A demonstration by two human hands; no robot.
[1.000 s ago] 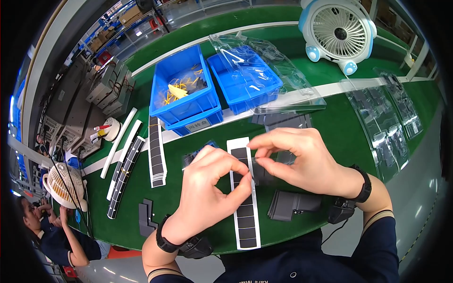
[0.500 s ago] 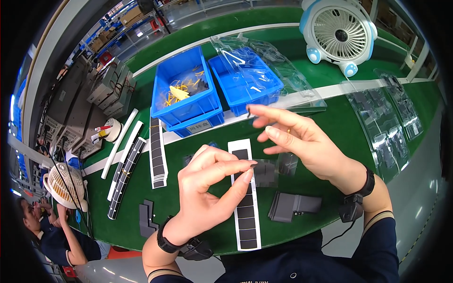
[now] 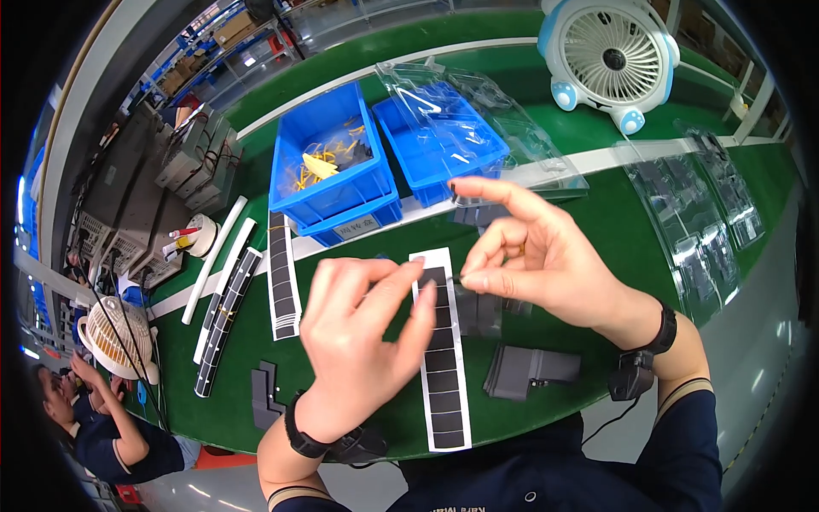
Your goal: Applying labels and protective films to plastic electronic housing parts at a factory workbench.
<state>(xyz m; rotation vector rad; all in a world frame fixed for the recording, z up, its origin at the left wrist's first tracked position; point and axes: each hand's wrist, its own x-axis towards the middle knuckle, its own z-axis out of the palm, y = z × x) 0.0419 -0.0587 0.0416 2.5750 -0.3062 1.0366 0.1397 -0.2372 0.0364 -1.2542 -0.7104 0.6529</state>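
In the middle of the frame, the left hand's (image 3: pixel 358 328) thumb and forefinger stood slightly apart, blurred, gripping nothing visible. The right hand (image 3: pixel 546 260) pinched a small dark piece (image 3: pixel 455 279) between thumb and a bent finger, while its forefinger reached out apart, a dark scrap (image 3: pixel 453 189) at the tip.

Beneath the fingers, a white strip of dark labels (image 3: pixel 445 384) lay lengthwise on the green desk (image 3: pixel 614 222); the left fingers covered part of its upper left edge. The right hand partly hid translucent sheets (image 3: pixel 482 316) behind it. Dark grey plates (image 3: pixel 520 373) lay lower right of centre. Blue bins (image 3: pixel 337 202) stood upper centre, a white-and-blue fan (image 3: pixel 612 60) at upper right.
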